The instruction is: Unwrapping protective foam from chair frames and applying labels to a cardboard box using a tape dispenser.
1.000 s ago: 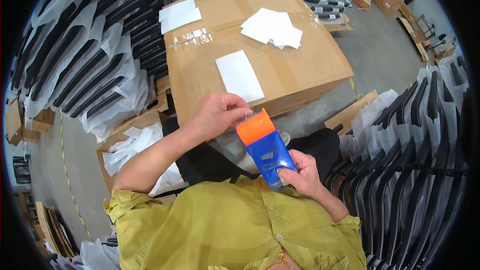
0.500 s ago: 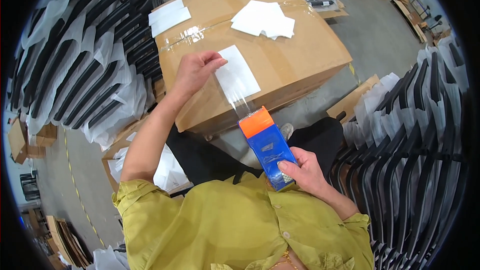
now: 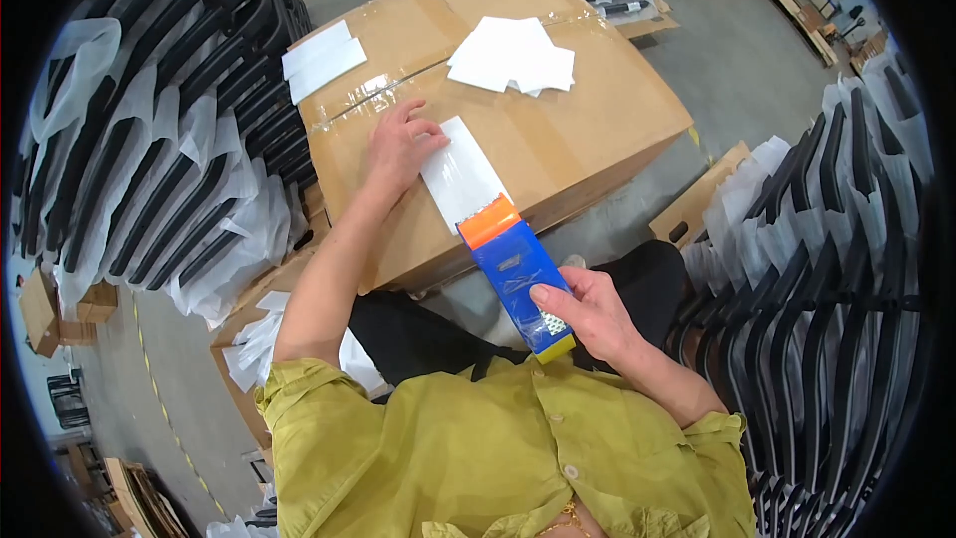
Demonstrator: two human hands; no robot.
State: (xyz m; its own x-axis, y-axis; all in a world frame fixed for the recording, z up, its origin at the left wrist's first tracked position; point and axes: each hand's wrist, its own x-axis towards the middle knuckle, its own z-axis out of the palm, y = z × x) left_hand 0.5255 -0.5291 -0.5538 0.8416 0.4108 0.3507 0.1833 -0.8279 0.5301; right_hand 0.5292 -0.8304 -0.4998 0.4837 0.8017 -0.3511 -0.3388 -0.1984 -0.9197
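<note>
My left hand is at the upper left edge of a white sheet, over the near part of a large cardboard box. Its thumb and a finger close on that edge while another finger sticks out. Clear shiny tape lies along the sheet. My right hand grips a blue tape dispenser with an orange toothed head, thumb on top. The dispenser's head meets the sheet's near end, by the box's front edge.
More white sheets lie fanned on the box, with another pair at its left. Stacks of black curved frames in white wrap stand left and right. An open carton with white sheets is at my left.
The dispenser has moved up and left to the sheet's near end, closing the stretch of bare tape between them. A finger of my left hand now sticks out.
</note>
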